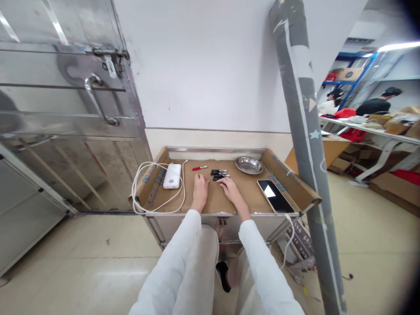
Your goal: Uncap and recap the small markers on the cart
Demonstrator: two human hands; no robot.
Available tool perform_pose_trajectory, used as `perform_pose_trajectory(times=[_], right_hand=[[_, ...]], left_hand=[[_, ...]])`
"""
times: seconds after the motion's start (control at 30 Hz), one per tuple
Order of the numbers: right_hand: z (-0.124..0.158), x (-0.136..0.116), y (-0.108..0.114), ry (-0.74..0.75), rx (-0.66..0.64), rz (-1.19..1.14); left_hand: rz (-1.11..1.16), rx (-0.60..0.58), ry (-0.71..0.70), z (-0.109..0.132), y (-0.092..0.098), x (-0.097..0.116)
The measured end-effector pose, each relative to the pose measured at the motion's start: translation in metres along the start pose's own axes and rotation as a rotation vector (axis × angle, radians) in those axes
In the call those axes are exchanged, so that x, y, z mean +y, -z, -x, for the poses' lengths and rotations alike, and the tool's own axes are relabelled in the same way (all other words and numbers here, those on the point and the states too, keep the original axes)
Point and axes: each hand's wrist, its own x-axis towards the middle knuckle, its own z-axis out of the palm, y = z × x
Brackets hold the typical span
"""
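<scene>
The right hand [230, 191] is held beside black pens [218, 172]; 1 red pen [198, 168] is seen on the far side of the left hand [200, 188].

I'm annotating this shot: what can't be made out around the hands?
Head view: black pens, exact number; small, crowded together.
Head view: right hand, whether it touches them; too small.
Head view: left hand, palm hidden by its own back.
Head view: phone, screen details; too small.

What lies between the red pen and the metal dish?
In the head view, the black pens lie between the red pen and the metal dish, set slightly nearer the person; bare brown covering shows at either end.
</scene>
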Motion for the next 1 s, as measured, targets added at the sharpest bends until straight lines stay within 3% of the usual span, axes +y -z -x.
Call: perform_pose_trajectory(times=[0.2,0.4,0.57,0.73,1.0], right_hand=[[0.003,-0.006,0.004,-0.006,-0.012,0.042],[0.004,-0.012,0.007,-0.023,-0.016,0.163],[0.005,-0.009,0.005,-0.048,-0.013,0.151],[0.005,-0.012,0.006,-0.081,0.083,0.115],[0.005,-0.017,0.005,-0.044,-0.036,0.077]], left_hand=[[0.02,0.001,-0.008,-0.001,0.002,-0.002],[0.153,-0.258,-0.376,-0.005,0.004,0.008],[0.101,-0.293,-0.328,-0.007,-0.002,0.008],[0.096,-0.283,-0.314,-0.009,-0.004,0.006],[0.142,-0.27,-0.257,-0.011,-0.007,0.002]])
